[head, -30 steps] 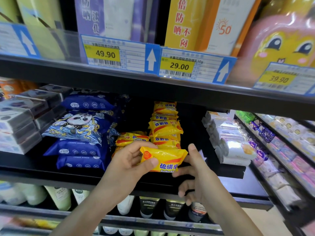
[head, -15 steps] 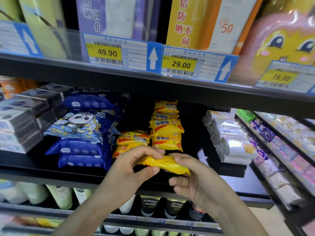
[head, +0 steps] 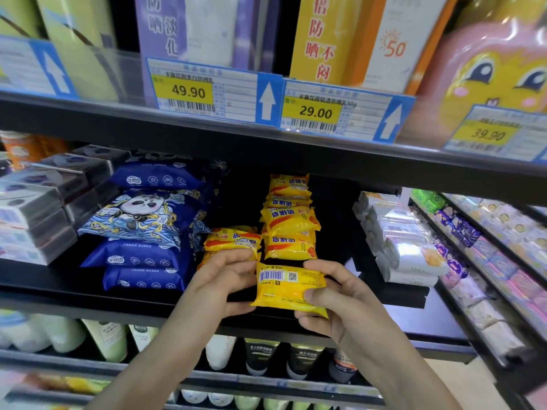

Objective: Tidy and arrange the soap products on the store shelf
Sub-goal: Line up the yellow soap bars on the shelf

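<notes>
A yellow sulfur soap packet (head: 285, 287) is held in front of the black middle shelf (head: 88, 300), its barcode side facing me. My left hand (head: 220, 284) grips its left edge and my right hand (head: 334, 300) grips its right edge, thumb on the front. Behind it stands a tall stack of the same yellow soap packets (head: 290, 220). A shorter pile of yellow packets (head: 232, 239) lies to the left of that stack, just above my left hand.
Blue panda-print packs (head: 142, 229) are stacked to the left, with grey boxes (head: 35, 208) beyond them. White wrapped soaps (head: 402, 247) sit on the right. The upper shelf carries price tags (head: 204, 90) and tall boxes. Bottles (head: 260, 356) stand on the shelf below.
Both hands have turned the yellow packet over: its printed front faced me, then it went edge-on, and now its barcode back shows. It stays at the shelf front.
</notes>
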Available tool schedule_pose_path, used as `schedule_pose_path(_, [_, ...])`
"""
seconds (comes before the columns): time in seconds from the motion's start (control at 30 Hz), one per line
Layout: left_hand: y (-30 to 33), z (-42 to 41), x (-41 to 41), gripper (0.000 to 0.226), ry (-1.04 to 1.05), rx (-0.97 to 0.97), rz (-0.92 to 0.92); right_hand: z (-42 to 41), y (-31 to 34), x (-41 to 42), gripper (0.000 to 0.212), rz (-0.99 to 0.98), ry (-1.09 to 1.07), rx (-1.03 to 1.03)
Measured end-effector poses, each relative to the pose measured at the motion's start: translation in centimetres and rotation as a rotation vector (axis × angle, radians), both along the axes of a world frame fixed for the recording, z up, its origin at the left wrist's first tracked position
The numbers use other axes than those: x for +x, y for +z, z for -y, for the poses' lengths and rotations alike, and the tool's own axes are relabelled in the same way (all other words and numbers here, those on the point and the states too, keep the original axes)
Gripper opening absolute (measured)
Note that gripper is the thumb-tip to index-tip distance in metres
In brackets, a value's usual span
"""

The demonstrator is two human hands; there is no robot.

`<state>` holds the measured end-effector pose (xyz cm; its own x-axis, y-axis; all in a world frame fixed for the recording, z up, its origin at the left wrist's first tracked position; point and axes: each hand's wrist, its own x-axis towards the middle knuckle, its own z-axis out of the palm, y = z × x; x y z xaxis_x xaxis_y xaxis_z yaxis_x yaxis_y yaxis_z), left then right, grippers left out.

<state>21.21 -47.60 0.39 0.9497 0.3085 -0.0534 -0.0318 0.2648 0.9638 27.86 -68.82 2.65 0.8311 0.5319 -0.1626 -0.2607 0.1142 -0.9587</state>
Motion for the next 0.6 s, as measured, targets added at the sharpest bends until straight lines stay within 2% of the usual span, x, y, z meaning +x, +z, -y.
schedule_pose_path(0.1, [0.0,-0.2,0.2,0.018,-0.010,-0.013,-0.154,0.1,-0.2,-0.2,0.039,0.070,0.011,-0.018])
schedule_pose_path(0.13, [0.1,-0.2,0.2,0.024,-0.025,-0.011,-0.194,0.1,-0.3,-0.3,0.041,0.092,0.015,-0.025])
schedule_pose_path(0.2, [0.1,-0.1,0.2,0.056,-0.071,-0.028,-0.257,0.1,-0.4,-0.5,0.043,0.138,0.021,-0.039])
schedule_pose_path(0.23, [0.3,0.1,0.2,0.064,-0.091,-0.045,-0.270,0.1,-0.4,-0.5,0.044,0.160,0.023,-0.043])
schedule_pose_path(0.4, [1.3,0.9,-0.6,0.085,-0.191,-0.035,-0.257,0.0,-0.6,-0.8,0.047,0.242,0.016,-0.036])
schedule_pose_path(0.47, [1.4,1.2,-0.7,0.081,-0.201,0.001,-0.226,0.0,-0.6,-0.9,0.050,0.275,0.014,-0.018])
schedule_pose_path(0.6, [1.5,1.7,-0.8,0.054,-0.166,0.056,-0.165,-0.1,-0.8,-1.0,0.065,0.350,0.024,-0.002])
